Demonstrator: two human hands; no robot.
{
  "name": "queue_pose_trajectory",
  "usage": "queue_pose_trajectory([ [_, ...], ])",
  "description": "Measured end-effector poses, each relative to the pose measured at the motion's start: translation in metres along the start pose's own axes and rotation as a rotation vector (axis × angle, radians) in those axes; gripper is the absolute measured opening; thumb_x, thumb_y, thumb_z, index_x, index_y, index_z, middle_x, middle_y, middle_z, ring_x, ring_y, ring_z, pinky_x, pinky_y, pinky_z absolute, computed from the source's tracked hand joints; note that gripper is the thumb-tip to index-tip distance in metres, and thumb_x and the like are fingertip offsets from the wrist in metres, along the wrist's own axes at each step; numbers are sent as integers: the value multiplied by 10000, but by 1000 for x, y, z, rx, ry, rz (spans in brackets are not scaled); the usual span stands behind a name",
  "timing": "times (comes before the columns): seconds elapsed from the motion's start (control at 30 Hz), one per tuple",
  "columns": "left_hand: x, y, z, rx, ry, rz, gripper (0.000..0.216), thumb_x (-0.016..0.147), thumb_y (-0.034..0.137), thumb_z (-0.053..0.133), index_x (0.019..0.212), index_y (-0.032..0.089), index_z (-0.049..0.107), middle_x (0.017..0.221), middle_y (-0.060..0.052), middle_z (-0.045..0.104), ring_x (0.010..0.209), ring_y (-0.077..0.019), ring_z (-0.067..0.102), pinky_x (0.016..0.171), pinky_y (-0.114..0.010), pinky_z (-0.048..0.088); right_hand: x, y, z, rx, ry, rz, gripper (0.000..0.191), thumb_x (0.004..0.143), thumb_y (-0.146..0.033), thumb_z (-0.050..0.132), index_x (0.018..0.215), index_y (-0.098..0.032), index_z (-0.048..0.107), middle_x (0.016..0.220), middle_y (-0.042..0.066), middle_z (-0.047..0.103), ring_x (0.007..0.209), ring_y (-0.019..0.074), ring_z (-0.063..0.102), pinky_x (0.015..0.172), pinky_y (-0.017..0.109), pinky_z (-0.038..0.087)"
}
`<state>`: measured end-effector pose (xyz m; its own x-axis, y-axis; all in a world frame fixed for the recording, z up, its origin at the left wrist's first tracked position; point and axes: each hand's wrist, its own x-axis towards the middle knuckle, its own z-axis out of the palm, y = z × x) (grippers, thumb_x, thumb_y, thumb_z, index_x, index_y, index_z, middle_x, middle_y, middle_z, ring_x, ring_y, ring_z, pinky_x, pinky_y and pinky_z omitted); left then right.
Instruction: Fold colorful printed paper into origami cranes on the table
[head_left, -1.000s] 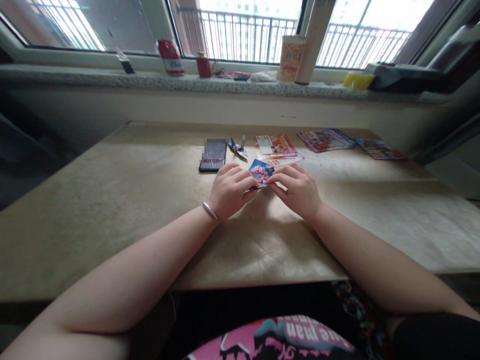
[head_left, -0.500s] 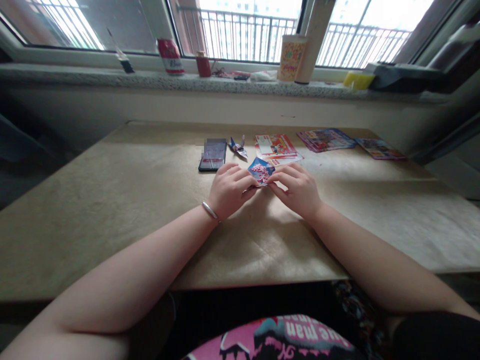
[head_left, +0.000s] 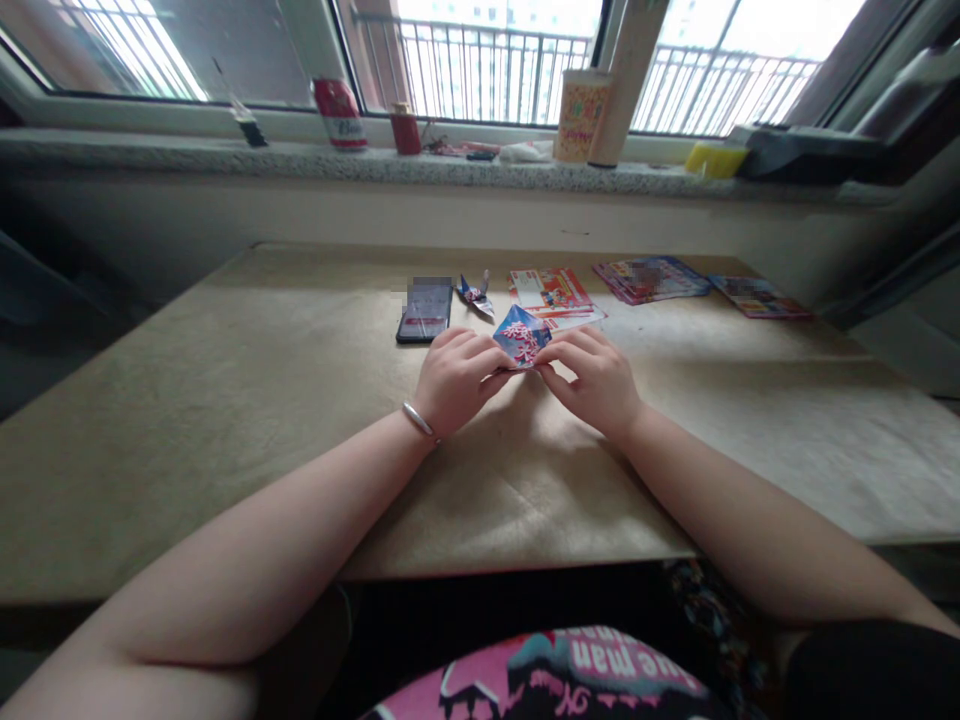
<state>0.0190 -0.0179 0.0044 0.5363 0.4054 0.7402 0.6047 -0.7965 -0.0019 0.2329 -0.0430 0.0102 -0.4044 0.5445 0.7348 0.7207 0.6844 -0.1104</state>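
Observation:
A small folded sheet of blue printed paper (head_left: 520,335) with pink-and-white lettering is held between both hands, over the middle of the table. My left hand (head_left: 463,375) pinches its near left edge between thumb and fingers. On the near right edge, my right hand (head_left: 592,378) grips it the same way. The paper's far corner points away from me, and its near edge is partly hidden by fingertips. Just beyond it lies a folded paper crane (head_left: 475,295). A phone (head_left: 426,309) lies beside the crane, close to my left fingers.
Behind the paper are red-and-white printed sheets (head_left: 555,293). Farther right lie a stack of colourful cards (head_left: 651,278) and another small pile (head_left: 759,297). The windowsill (head_left: 450,172) holds a red can (head_left: 339,113), a red bottle (head_left: 405,130), a patterned cup (head_left: 581,115) and a yellow object (head_left: 715,160).
The blue paper's far part has tilted up slightly, so more of its printed face shows. Both hands keep their grip, nearly in the same place.

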Motion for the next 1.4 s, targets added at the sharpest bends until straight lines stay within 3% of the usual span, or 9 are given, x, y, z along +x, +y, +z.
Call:
queue_pose_trajectory([
  [0.3,-2,-3,3,-24,38,-38,75,863,261,610,861,225,675,856,-16,675,784,-159,587,778,-323,427,0,5,0,-49,32,43,115,901,-269,577,820,-226,648,875,40,683,876,201,594,806,340,468],
  [0.6,-5,-14,9,-157,98,-186,105,826,133,579,851,190,663,869,-28,636,808,-148,585,739,-291,485,-2,16,1,117,78,80,80,859,-212,611,789,-225,648,833,24,676,810,169,609,763,319,484],
  [0.87,-4,-13,7,-293,160,-284,113,823,84,582,802,180,637,817,-6,610,826,-135,572,785,-282,501,-3,15,3,307,59,302,9,805,-220,623,811,-214,626,800,14,660,740,143,605,640,264,520],
  [1.1,-5,-15,9,-312,179,-250,144,798,50,604,789,185,654,845,-4,597,851,-130,576,815,-301,519,-3,17,6,430,63,535,151,822,-359,616,857,-212,610,819,17,666,717,142,626,636,276,527],
  [1.23,-6,-15,11,-285,199,-200,158,791,55,621,763,198,681,982,-24,561,936,-139,568,833,-318,531,-3,18,9,511,31,590,262,787,-427,664,915,-206,603,835,27,674,721,152,632,637,288,520],
  [1.4,-6,-13,10,-276,154,-147,170,810,68,598,812,209,694,987,-33,555,924,-138,567,834,-329,544,-5,24,15,522,37,638,337,760,-456,693,951,-214,556,824,19,670,676,145,617,642,300,511],
])
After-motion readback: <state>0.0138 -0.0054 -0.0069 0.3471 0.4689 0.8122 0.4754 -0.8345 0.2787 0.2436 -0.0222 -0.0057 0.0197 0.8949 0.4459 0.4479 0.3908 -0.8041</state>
